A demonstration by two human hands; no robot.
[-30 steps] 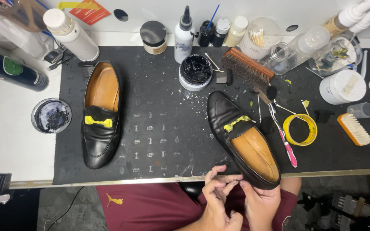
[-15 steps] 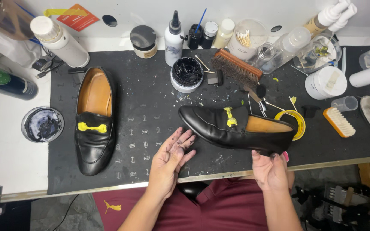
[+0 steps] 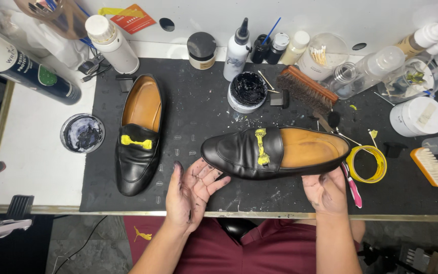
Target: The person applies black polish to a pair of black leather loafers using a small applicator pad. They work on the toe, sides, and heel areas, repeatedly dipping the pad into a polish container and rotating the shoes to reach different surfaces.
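Polish-stained, our right hand point(image 3: 325, 192) grips the heel of the black loafer point(image 3: 275, 152) lying sideways on the near desk point(image 3: 198, 116) while our open left hand point(image 3: 191, 195) touches its toe, likely readying another polish coat.

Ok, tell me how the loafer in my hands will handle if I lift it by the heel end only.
The loafer looks stiff, so it probably won't sag. Held by the right hand alone, the toe would likely dip. Its glossy leather and the polish-smeared left hand suggest a slippery grip.
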